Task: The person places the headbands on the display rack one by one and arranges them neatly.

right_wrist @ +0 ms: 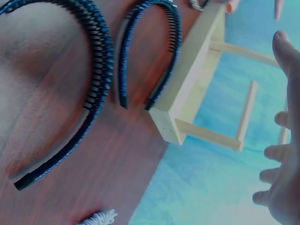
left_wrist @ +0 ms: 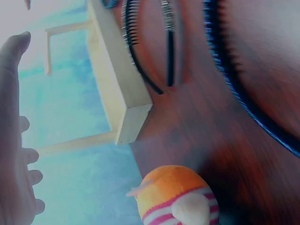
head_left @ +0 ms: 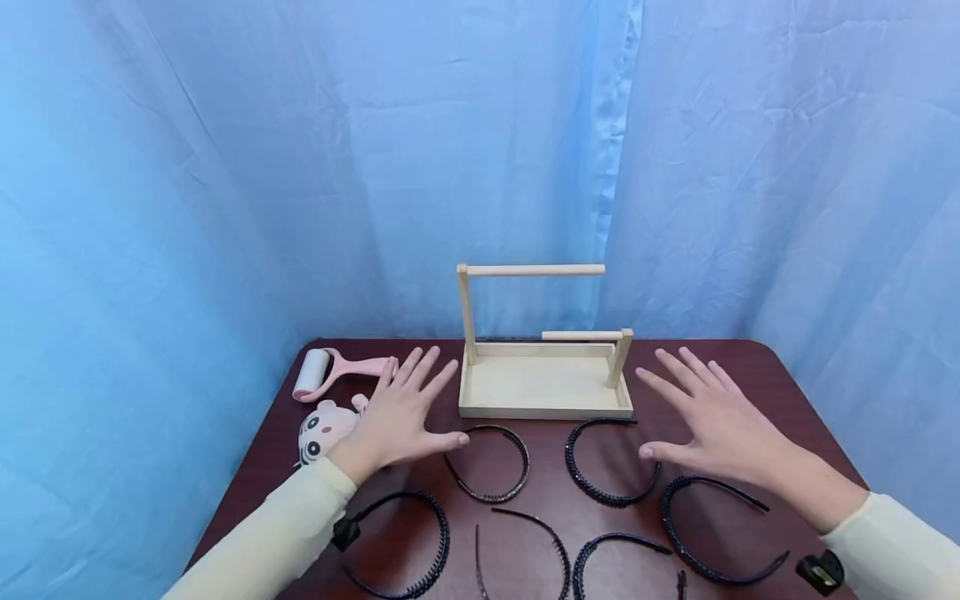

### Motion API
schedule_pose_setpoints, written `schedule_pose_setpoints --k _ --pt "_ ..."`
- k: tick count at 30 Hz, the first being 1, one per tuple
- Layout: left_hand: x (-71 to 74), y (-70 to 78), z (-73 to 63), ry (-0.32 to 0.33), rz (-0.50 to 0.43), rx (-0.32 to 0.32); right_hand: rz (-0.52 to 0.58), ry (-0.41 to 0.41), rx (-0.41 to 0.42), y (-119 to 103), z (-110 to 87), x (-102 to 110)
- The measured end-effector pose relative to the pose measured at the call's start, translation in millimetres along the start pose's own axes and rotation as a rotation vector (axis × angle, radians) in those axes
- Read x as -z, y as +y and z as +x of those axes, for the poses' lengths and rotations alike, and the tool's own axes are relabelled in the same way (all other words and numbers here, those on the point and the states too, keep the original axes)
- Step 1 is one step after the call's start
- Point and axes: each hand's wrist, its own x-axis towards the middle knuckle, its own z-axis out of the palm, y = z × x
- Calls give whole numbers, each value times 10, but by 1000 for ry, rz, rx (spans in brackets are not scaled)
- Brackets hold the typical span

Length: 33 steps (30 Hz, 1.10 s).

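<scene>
In the head view my left hand point(head_left: 397, 423) is held above the table with fingers spread, near a plush toy point(head_left: 322, 429) and a headband point(head_left: 527, 467). My right hand point(head_left: 716, 425), fingers also spread, hovers over the right side beside a dark beaded headband point(head_left: 573, 462). Neither holds anything. Between them stands a pale wooden rack point(head_left: 547, 412) with a shallow tray base and two horizontal bars at different heights. Several more headbands lie nearer the front, among them a black toothed one point(head_left: 444, 533) and a dark one point(head_left: 667, 521). The left wrist view shows the plush toy's orange, striped body point(left_wrist: 176, 187).
A pink-handled lint roller point(head_left: 360, 367) lies at the back left of the dark red-brown table point(head_left: 742, 358). Blue curtains point(head_left: 480, 167) hang behind and at both sides. A whitish fringed item point(right_wrist: 101, 218) shows at the right wrist view's lower edge.
</scene>
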Motion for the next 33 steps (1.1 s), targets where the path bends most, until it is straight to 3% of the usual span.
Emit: schedule_pose_setpoints --k 6,11,15,20,23,27,33 --pt "13 -19 138 17 -202 136 88 69 7 -11 -223 237" --pt "-42 -15 243 -12 -481 277 102 61 -19 6 -504 342" --pt "-184 -17 302 -41 -704 367 165 58 -22 39 -717 291" --pt "-408 0 340 -73 -879 496 248 51 -30 87 -950 81" --pt "-518 32 382 -62 -953 551 326 8 -29 143 -1095 -57" --pt "-630 66 424 -70 -1049 602 464 -107 -35 228 -1273 -225" --pt "-748 71 458 -98 -1145 645 653 -254 -81 268 -1439 -437"
